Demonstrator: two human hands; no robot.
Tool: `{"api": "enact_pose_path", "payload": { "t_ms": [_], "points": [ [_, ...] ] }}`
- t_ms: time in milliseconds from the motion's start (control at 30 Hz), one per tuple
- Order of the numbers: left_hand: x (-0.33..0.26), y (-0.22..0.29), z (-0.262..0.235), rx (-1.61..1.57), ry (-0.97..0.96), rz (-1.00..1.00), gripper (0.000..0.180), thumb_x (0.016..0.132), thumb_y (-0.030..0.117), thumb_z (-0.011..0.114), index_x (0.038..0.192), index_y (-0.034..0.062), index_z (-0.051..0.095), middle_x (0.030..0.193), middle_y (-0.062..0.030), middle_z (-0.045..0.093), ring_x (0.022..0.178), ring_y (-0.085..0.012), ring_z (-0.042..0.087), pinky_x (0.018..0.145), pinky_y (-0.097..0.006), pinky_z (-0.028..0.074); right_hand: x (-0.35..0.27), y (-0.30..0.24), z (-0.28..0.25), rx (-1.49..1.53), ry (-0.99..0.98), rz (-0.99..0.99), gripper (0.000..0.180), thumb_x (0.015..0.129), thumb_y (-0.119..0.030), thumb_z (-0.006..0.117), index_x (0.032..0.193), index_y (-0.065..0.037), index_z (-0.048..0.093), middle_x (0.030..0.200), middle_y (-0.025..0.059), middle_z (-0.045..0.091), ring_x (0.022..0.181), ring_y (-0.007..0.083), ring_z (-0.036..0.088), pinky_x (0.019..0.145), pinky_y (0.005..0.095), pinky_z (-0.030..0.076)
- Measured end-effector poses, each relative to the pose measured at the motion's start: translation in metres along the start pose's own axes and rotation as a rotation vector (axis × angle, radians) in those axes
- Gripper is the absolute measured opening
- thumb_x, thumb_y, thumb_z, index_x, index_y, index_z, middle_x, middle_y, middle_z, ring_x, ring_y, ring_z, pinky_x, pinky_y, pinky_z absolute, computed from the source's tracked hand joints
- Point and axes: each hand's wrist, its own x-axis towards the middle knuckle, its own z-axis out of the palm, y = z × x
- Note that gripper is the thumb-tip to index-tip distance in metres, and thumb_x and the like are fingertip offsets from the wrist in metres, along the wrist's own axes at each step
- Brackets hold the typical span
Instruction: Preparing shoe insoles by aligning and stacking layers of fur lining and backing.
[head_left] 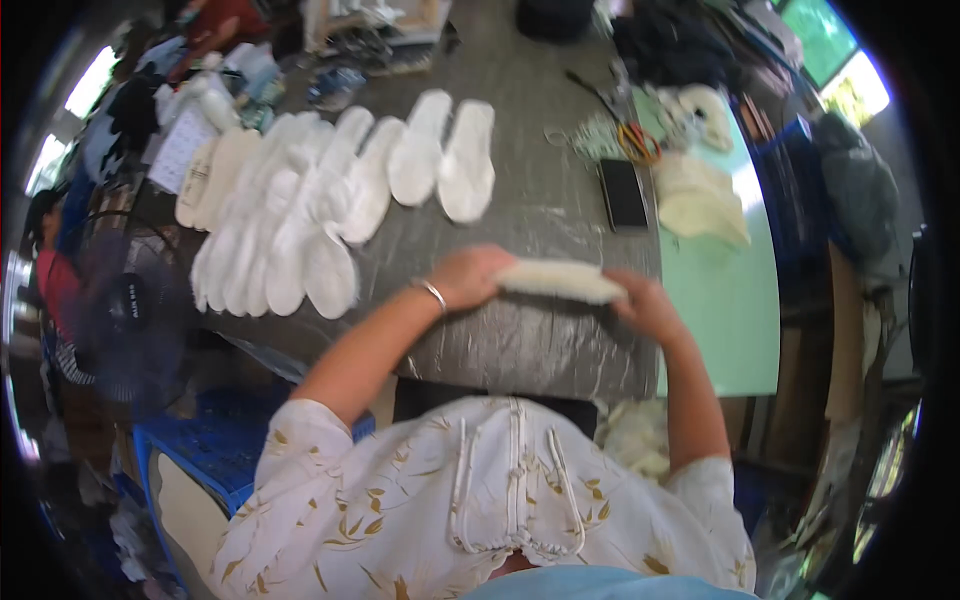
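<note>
Between my two hands a cream, fluffy insole (560,281) is held lengthwise above the near part of the table, seen nearly edge-on. My left hand (472,277), a silver bangle on its wrist, is closed round one end. Gripping the other end is my right hand (645,305), slightly blurred. To the left, white fleecy insoles (285,245) lie in an overlapping row. Two more, a right-hand one (466,165) and its neighbour (420,150), lie at that row's right end, nearest the table's middle.
Right of my hands a black phone (624,195) lies by orange-handled scissors (637,143) and a heap of pale thread. Cream fabric pieces (700,200) rest on a light green board (725,320). A dark fan (130,310) stands left of the table; a person (52,260) is beyond it.
</note>
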Motion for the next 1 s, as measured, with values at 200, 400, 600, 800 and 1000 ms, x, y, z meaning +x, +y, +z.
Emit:
{"api": "enact_pose_path", "payload": {
  "t_ms": [200,400,600,800,1000],
  "points": [
    [0.012,0.011,-0.104,-0.441,0.182,-0.258,0.025,0.088,0.002,0.066,0.114,0.0013,0.069,0.104,-0.0037,0.071,0.092,-0.0091,0.065,0.082,-0.024,0.052,0.040,-0.020,-0.064,0.422,0.114,0.046,0.028,0.090,-0.014,0.066,0.115,-0.001,0.068,0.093,0.0024,0.070,0.084,0.0073,0.060,0.076,0.0243,0.049],
    [0.007,0.046,-0.092,-0.314,0.324,-0.025,0.030,0.086,-0.007,0.062,0.113,0.0023,0.069,0.114,-0.0053,0.069,0.104,-0.0132,0.064,0.093,-0.025,0.050,0.006,-0.016,-0.045,0.341,0.305,-0.063,0.025,0.091,-0.005,0.062,0.115,-0.005,0.070,0.107,0.0022,0.071,0.095,0.0097,0.062,0.087,0.0257,0.048],
    [-0.001,0.063,-0.085,-0.261,0.390,0.110,0.035,0.082,-0.012,0.059,0.109,0.0047,0.072,0.119,-0.0073,0.067,0.110,-0.0175,0.063,0.096,-0.026,0.049,-0.009,-0.021,-0.041,0.351,0.376,-0.119,0.028,0.089,0.000,0.062,0.115,-0.007,0.070,0.114,0.0050,0.070,0.107,0.0154,0.063,0.093,0.0268,0.047],
    [0.004,0.063,-0.085,-0.239,0.399,0.142,0.039,0.080,-0.015,0.056,0.111,0.0041,0.072,0.122,-0.0079,0.066,0.113,-0.0176,0.062,0.096,-0.026,0.049,-0.015,-0.020,-0.039,0.376,0.489,-0.115,0.027,0.089,0.000,0.063,0.113,-0.006,0.071,0.113,0.0058,0.071,0.104,0.0149,0.064,0.090,0.0269,0.049],
    [-0.001,0.050,-0.083,-0.323,0.438,0.061,0.038,0.082,-0.013,0.058,0.110,0.0073,0.073,0.119,-0.0041,0.068,0.109,-0.0138,0.063,0.093,-0.024,0.050,-0.013,-0.034,-0.042,0.280,0.476,-0.201,0.030,0.088,0.003,0.063,0.115,-0.008,0.070,0.111,0.0066,0.071,0.101,0.0173,0.066,0.089,0.0279,0.051]
  ]
}}
